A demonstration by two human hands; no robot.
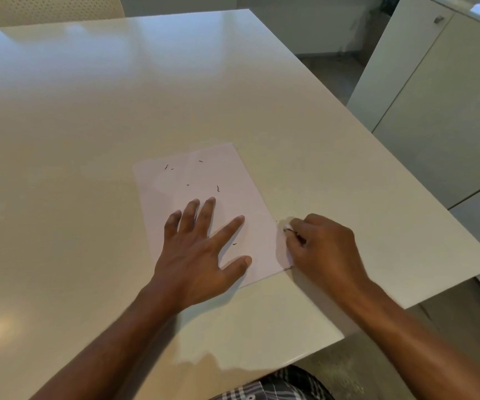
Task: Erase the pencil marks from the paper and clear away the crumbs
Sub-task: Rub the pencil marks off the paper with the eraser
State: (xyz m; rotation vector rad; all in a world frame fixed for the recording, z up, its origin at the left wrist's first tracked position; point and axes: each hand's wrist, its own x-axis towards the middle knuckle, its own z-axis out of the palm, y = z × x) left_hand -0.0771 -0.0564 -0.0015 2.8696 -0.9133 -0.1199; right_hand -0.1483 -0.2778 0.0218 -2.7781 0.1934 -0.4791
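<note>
While the left hand (197,252) lies flat, fingers spread, pinning the paper (201,203) on the table (88,125), the right hand (323,249), curled round a small eraser (287,227), should sweep the crumbs (218,188) gently aside

Subject: one person, head-cam view, two arms visible.
Left hand (195,255): bare, no glove, no ring or watch seen.
Right hand (323,249): bare, no glove; far side of wrist not visible.
Forearms: bare to frame edge, no sleeves in view.
Clothing: plaid fabric (276,385) at bottom edge, dark w/ white-grey check; garment type not determinable.
</note>
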